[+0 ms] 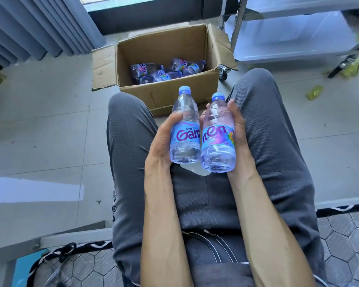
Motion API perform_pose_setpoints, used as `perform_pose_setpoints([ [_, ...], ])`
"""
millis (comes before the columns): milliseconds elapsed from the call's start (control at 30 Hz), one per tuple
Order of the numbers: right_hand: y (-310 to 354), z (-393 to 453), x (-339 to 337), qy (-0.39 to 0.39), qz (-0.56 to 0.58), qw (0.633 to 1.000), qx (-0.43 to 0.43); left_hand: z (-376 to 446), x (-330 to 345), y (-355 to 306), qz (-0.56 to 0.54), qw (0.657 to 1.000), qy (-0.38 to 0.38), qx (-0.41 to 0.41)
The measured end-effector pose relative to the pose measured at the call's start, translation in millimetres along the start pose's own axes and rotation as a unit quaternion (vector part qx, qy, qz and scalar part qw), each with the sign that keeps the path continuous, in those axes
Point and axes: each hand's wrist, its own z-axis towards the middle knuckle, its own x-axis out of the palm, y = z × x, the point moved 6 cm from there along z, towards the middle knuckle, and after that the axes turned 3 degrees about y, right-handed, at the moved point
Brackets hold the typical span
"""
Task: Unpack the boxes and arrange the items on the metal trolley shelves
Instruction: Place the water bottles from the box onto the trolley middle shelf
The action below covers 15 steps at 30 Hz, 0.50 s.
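Metal trolley [298, 48] at the upper right, shelves bare where visible. Cardboard box [166, 94] on the floor, flaps open — several bottles lying loose inside. Left hand [164, 141] grips one water bottle [184, 129]; right hand [237, 133] grips a second bottle [218, 137], both held above the lap, touching. Full, probably fairly heavy, smooth plastic — best held around the labelled middle.

The person wears grey trousers [131, 154] of a finely ribbed weave, with a dark printed marking [113, 206] running down the outer seam of the left leg. Near the trousers' waist, thin white-edged dark cords [218, 245] lie across the cloth. Both forearms are bare, with no sleeves, watch or rings visible.
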Motion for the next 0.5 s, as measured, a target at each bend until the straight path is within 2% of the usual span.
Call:
perform_pose_setpoints([
  [200,3,13,-6,-0.060,-0.062,0.996,0.000,1,4,-6,-0.046,0.999,-0.004,0.026],
  [300,6,6,-3,-0.054,-0.066,0.996,-0.001,4,0,-7,-0.058,0.997,-0.016,0.050],
  [400,2,-1,3,-0.026,-0.017,1.000,-0.001,4,1,-6,-0.026,0.998,-0.002,0.052],
  [500,-3,-1,1,-0.047,-0.066,0.997,-0.004,5,-5,-4,-0.007,0.999,-0.017,0.035],
])
